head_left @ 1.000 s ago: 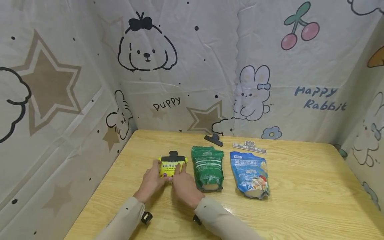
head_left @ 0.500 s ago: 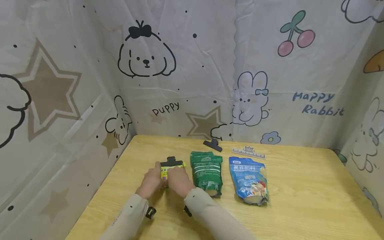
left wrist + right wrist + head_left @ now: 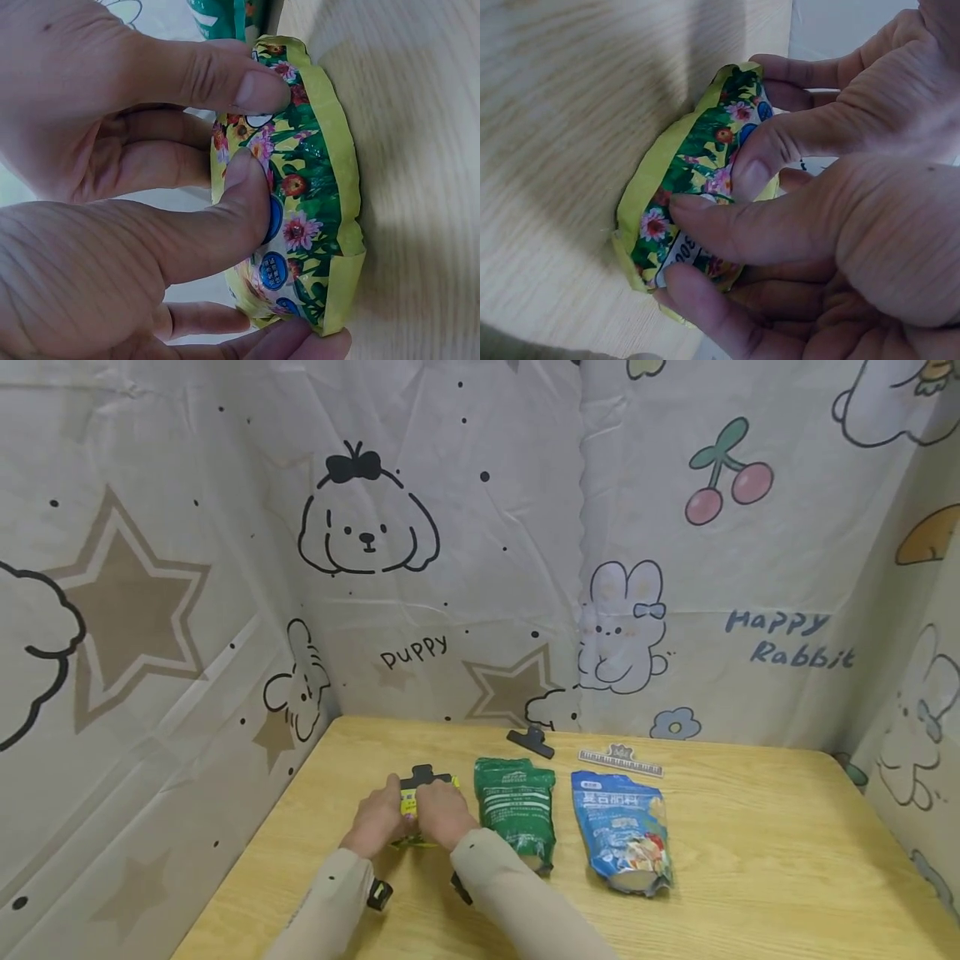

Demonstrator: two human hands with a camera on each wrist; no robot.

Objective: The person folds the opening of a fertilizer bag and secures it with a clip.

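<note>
A small yellow bag with printed flowers is between both hands at the left of the table. A black clip sits across its top. The left hand grips the bag's left side, its thumb pressed on the flowered front in the left wrist view. On the other side, the right hand holds the bag with curled fingers, thumb on the print. In both wrist views the thumbs lie close together and the bag's bottom seam faces the table. The hands cover much of the bag in the head view.
Right of the hands lies a green bag, then a blue bag. Behind them are a loose black clip and a silver ruler-like clip. A printed cloth hangs along the table's back and sides.
The right hand's fingers, earlier straighter on the bag's front, are now curled over it. The bag's lower end now shows below the hands. The head view has tilted up.
</note>
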